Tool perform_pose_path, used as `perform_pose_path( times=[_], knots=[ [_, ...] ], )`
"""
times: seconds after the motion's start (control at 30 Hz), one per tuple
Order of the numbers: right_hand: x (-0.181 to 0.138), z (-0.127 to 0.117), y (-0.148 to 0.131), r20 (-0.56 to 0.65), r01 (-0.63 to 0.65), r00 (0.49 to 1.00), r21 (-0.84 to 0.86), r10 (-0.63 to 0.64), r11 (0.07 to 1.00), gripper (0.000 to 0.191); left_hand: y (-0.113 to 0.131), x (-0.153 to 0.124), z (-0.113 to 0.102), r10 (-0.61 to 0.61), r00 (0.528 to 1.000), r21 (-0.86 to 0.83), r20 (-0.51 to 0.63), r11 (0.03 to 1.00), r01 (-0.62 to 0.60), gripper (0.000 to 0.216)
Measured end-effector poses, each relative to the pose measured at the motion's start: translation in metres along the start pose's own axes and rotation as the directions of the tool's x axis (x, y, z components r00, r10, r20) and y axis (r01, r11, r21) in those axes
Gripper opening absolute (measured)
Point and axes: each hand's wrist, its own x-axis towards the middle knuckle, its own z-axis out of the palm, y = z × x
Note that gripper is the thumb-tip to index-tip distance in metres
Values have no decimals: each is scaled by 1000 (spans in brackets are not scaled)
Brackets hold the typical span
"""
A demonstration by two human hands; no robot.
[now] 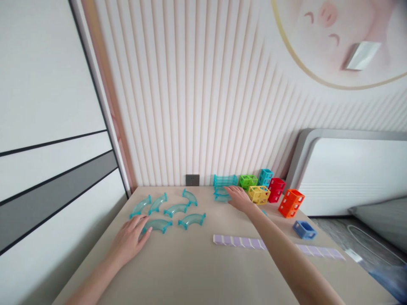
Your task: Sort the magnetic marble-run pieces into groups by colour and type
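Observation:
My left hand (pixel 129 239) is at the left end of a translucent teal curved tube (pixel 158 225), thumb and fingers on either side of that end. The tube lies on the table. Several matching curved tubes, such as one (pixel 192 220) to the right and one (pixel 176 209) behind, are spread nearby. Farther back, my right hand (pixel 239 197) reaches over another teal curved tube piece (pixel 221 197), fingers stretched out and partly covering it. Whether its fingertips press on the piece is hard to see. Behind it stands a teal barred piece (pixel 225 181) against the wall.
Beside my right hand stand open-frame blocks: green (pixel 248 181), yellow (pixel 259 195), teal (pixel 265 177), red (pixel 276 189), orange (pixel 291 203) and blue (pixel 304 229). A lilac segmented strip (pixel 238 242) passes under my right forearm. A black socket (pixel 192 180) is on the ribbed wall.

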Motion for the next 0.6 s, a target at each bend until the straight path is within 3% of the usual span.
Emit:
perform_pose_path(
  times=[0.23, 0.33, 0.5, 0.6],
  knots=[
    [13, -9, -4, 71, 6, 997, 31, -8, 999, 33, 27, 28, -20, 10, 1000, -116, -21, 993, -13, 35],
    [9, -22, -16, 58, 41, 997, 71, -46, 997, 31, 49, 46, -20, 29, 1000, -203, 0, 979, -29, 43],
    [1, -53, -78, 34, 243, 967, 169, -252, 955, 41, 90, 78, -16, 40, 998, -479, 53, 878, -10, 73],
    [-7, -64, -123, -20, 465, 881, 212, -472, 859, 42, 105, 89, -20, 13, 989, -669, 150, 737, 92, 75]
  ],
)
